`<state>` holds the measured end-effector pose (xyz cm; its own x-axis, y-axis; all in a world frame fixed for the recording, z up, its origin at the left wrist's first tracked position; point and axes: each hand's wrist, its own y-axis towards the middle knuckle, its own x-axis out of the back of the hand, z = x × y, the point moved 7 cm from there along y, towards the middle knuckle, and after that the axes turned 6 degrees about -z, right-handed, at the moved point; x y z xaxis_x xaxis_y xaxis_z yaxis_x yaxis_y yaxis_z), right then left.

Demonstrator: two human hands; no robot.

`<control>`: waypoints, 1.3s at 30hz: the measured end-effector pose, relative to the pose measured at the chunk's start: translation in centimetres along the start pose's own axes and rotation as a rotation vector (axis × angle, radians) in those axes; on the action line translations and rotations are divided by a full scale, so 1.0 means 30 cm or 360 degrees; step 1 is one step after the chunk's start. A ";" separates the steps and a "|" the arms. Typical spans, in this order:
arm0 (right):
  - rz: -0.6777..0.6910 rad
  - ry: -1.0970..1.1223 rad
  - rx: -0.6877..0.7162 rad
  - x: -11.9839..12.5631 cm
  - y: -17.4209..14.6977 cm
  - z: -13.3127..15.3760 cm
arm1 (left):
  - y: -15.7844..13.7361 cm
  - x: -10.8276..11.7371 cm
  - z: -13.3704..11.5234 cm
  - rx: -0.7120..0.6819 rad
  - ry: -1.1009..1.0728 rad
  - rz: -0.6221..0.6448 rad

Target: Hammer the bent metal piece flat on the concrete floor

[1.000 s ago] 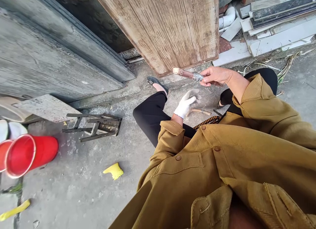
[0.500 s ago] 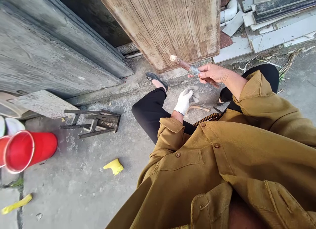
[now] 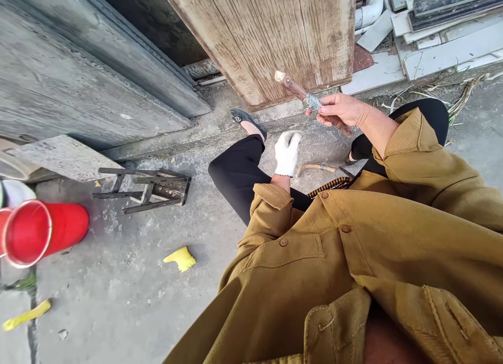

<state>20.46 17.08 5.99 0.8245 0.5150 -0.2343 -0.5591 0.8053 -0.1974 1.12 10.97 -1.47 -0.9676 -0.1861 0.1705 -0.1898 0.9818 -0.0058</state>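
Note:
My bare right hand [image 3: 340, 111] grips a brown wooden stick [image 3: 293, 86] with a pale cut end, held up at a slant. Silvery wire [image 3: 312, 101] is wound in a thick band round the stick, just beside my right fingers. My left hand [image 3: 287, 150], in a white glove, is closed below and left of the stick. A thin strand of the wire runs down from the band toward its fingertips, which pinch it. Underneath, on the ground, lies a bent piece of branch [image 3: 314, 167].
A wooden door panel [image 3: 267, 39] stands in front. White boards [image 3: 451, 55] are stacked at upper right. To the left are a small dark wooden stool [image 3: 147, 188], a red bucket [image 3: 68, 225] and a yellow piece [image 3: 181, 258] on the concrete.
My left hand has turned, its fingers now curled in and pointing up, and moved slightly left. The stick in my right hand tilts a little more steeply. The view has shifted slightly.

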 end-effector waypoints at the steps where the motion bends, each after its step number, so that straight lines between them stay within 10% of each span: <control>1: -0.0019 0.0001 -0.0001 0.002 0.001 0.001 | 0.001 0.004 -0.004 -0.0008 -0.0030 -0.0009; 24: -0.0233 0.0009 0.0058 0.049 0.004 0.029 | 0.001 -0.003 0.015 0.0300 -0.0783 0.0108; 39: -0.0046 -0.0062 -0.0046 -0.006 -0.004 0.006 | 0.043 0.046 -0.007 -0.0139 0.0064 -0.0013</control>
<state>20.39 16.93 6.24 0.8427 0.5033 -0.1913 -0.5370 0.8113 -0.2311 -0.43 12.00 -1.04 -0.9584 -0.1939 0.2097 -0.1804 0.9802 0.0816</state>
